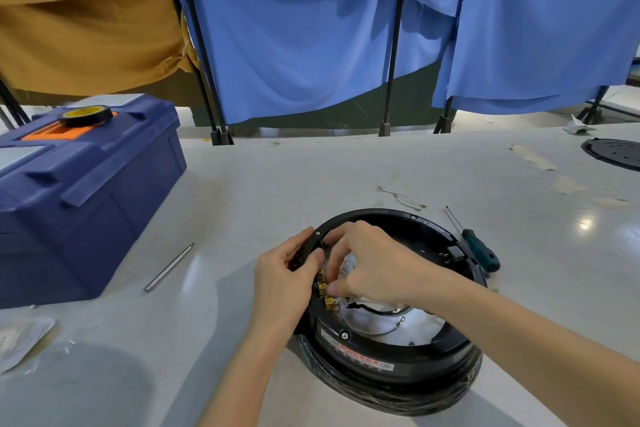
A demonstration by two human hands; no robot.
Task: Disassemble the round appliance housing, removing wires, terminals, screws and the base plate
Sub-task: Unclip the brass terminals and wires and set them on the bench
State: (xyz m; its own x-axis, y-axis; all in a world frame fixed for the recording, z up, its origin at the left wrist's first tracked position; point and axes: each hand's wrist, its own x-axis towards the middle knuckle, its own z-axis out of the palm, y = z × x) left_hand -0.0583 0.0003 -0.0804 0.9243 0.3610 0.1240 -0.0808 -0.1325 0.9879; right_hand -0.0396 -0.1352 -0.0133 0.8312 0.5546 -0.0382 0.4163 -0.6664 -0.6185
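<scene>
- Housing [398, 357] in the head view, round and black, lay on the table [311, 170] right before the person, open side up, its outer wall wrapped in clear film.
- Left hand [284, 284] gripped the housing's left rim, fingers curled round the outside and thumb hooked over the top edge.
- Right hand [367, 263] reached across the opening from the right, fingers bent sharply down. Thumb and fingertips pinched at the brass terminals [323, 288] just inside the left rim, close beside the left thumb. Which terminal it held could not be told.
- White leads ran under the right hand, and a thin wire [388, 326] with a ring end lay on the pale floor inside the housing.
- Screws [344, 335] sat in the rim.
- Screwdriver [483, 250], green-handled, lay just beside the right rim, tip pointing away.
- Loose wires [403, 199] lay on the table beyond the housing.
- Bit [169, 267], a slim metal rod, lay between the housing and the toolbox [86, 204].
- Toolbox, blue, stood at the left with a tape roll [85, 114] on its lid.
- Plate [616, 153], dark and round, lay at the far right, well apart.
- Blue cloth [311, 45] and mustard cloth [86, 28] hung behind the table.
</scene>
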